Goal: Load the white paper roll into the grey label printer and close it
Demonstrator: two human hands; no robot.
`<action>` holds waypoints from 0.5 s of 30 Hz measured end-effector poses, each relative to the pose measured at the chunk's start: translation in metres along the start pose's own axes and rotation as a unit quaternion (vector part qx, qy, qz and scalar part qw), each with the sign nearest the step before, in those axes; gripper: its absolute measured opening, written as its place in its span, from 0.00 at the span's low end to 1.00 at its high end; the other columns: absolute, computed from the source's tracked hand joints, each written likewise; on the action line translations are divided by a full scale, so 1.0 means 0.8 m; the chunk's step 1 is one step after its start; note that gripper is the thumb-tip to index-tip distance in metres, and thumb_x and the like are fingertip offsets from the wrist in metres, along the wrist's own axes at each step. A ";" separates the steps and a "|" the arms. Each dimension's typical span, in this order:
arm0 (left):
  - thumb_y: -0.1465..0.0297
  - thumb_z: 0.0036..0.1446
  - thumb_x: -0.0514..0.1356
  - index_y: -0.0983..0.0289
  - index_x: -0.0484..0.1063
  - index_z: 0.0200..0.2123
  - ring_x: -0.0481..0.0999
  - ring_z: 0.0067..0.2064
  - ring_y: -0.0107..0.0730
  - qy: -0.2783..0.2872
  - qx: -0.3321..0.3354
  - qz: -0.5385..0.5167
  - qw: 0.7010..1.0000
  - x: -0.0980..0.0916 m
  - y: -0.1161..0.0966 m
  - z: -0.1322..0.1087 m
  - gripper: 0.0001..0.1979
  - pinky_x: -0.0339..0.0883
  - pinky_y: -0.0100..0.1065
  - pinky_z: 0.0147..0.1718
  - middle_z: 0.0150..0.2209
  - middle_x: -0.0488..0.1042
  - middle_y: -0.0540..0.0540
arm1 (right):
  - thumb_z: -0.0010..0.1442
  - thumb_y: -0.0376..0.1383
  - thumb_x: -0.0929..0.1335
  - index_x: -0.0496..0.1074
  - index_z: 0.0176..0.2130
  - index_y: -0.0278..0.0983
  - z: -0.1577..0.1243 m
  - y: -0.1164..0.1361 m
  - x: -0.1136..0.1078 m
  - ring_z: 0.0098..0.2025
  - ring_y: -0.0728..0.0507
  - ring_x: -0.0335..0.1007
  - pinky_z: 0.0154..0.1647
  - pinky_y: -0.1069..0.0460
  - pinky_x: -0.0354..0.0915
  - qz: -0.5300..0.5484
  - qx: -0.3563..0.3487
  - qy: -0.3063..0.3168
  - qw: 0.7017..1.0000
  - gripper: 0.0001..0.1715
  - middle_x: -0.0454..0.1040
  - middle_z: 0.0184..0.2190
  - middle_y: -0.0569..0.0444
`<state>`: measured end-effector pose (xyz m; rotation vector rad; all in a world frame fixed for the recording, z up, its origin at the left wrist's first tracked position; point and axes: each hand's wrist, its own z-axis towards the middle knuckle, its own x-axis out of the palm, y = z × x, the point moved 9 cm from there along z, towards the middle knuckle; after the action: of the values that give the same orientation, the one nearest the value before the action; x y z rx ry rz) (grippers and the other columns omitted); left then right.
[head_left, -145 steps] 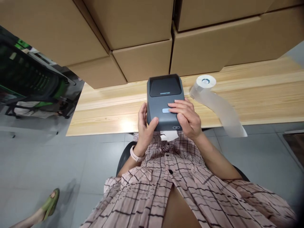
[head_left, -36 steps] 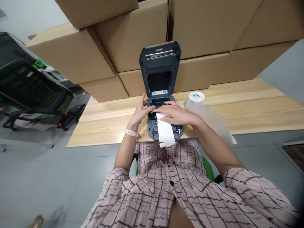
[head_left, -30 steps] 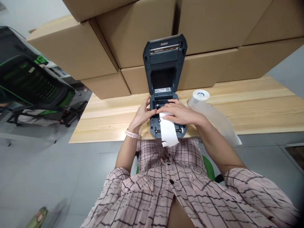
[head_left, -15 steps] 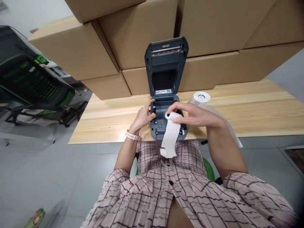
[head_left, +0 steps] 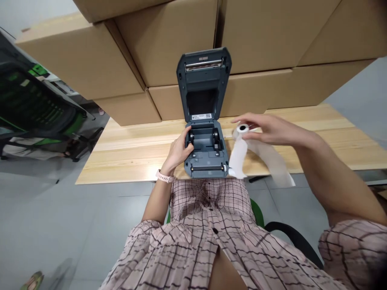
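Note:
A dark grey label printer (head_left: 208, 161) stands on the table's front edge with its lid (head_left: 203, 82) tipped up. Its roll bay shows with no roll inside, only the two black roll holders. My left hand (head_left: 178, 151) grips the printer's left side, thumb over the inner edge of the bay. To the right of the printer, my right hand (head_left: 266, 127) pinches a small white paper roll (head_left: 238, 151), whose loose tail hangs down beside the printer's front corner. Behind it, mostly hidden by my right hand, a second roll trails a wide paper strip (head_left: 276, 161) over the table edge.
Stacked cardboard boxes (head_left: 169, 44) form a wall right behind the printer. The wooden table (head_left: 121, 161) stretches to both sides. A black and green office chair (head_left: 36, 108) stands at the left, and a person's foot (head_left: 33, 280) shows on the floor at lower left.
My right hand has lifted the small roll out from over the printer bay and carried it right, beside the printer. My left hand keeps its grip; the view has shifted slightly.

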<state>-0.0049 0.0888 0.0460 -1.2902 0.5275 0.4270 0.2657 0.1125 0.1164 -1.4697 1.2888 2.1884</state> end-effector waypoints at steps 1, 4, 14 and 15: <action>0.74 0.56 0.58 0.60 0.63 0.71 0.80 0.53 0.48 0.000 -0.003 -0.004 1.000 0.001 0.002 0.000 0.38 0.72 0.47 0.52 0.59 0.80 0.63 | 0.64 0.46 0.69 0.74 0.60 0.45 0.021 -0.003 0.011 0.49 0.37 0.77 0.50 0.44 0.69 -0.019 -0.014 0.024 0.999 0.27 0.81 0.53 0.49; 0.73 0.57 0.58 0.61 0.63 0.72 0.80 0.57 0.49 0.002 -0.011 -0.006 1.000 0.003 0.005 0.000 0.38 0.72 0.48 0.55 0.61 0.78 0.63 | 0.59 0.37 0.68 0.77 0.50 0.42 0.070 -0.012 0.040 0.44 0.40 0.75 0.44 0.48 0.64 -0.076 -0.029 0.093 0.992 0.19 0.81 0.45 0.51; 0.72 0.57 0.57 0.61 0.65 0.71 0.81 0.53 0.46 -0.001 -0.015 -0.010 1.000 0.003 0.009 0.000 0.37 0.73 0.46 0.54 0.60 0.79 0.63 | 0.52 0.33 0.70 0.71 0.49 0.43 0.099 -0.056 0.055 0.42 0.41 0.74 0.40 0.52 0.58 -0.135 0.056 0.109 0.983 0.22 0.80 0.42 0.54; 0.72 0.57 0.57 0.61 0.65 0.71 0.82 0.52 0.45 -0.001 -0.018 -0.010 1.000 0.003 0.010 0.000 0.37 0.74 0.46 0.53 0.60 0.79 0.63 | 0.53 0.34 0.70 0.71 0.49 0.43 0.099 -0.060 0.056 0.42 0.41 0.75 0.40 0.52 0.58 -0.134 0.054 0.108 0.984 0.23 0.80 0.43 0.54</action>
<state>-0.0075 0.0909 0.0386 -1.3277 0.5075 0.4225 0.2211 0.1881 0.0625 -1.7606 1.1684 1.8028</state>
